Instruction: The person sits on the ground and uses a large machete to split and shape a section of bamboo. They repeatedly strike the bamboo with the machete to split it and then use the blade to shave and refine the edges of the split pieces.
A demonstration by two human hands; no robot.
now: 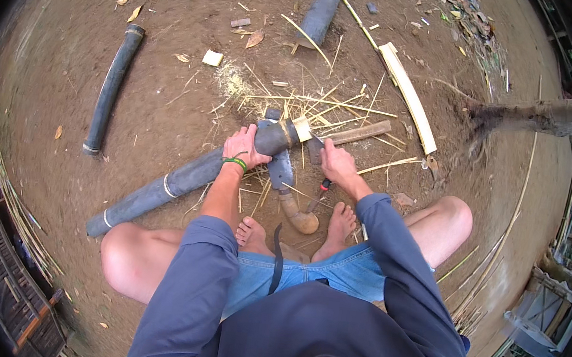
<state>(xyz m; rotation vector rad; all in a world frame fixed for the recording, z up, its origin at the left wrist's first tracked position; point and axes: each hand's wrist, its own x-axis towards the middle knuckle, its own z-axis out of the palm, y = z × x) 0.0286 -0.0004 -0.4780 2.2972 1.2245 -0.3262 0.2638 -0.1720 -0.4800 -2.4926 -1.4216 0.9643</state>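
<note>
A long dark bamboo tube (192,172) lies slanting across the ground before me, its pale bare end (302,128) at the upper right. My left hand (249,148) is wrapped over the tube near that end. Beside the pale end, my right hand (337,164) is closed on a knife with a dark blade (315,148); its handle is mostly hidden by the fingers. Beneath the tube rests a broad grey machete blade (280,171) with a curved wooden handle (301,216). Just below my right hand shows a red and black tool handle (325,185).
Thin bamboo strips (349,107) and pale shavings (232,81) litter the dirt ahead. Dark bamboo pieces lie at left (112,90) and at the top (321,11). A split pale bamboo length (409,97) lies right, near a tree trunk (550,116). My bare feet (338,229) flank the machete handle.
</note>
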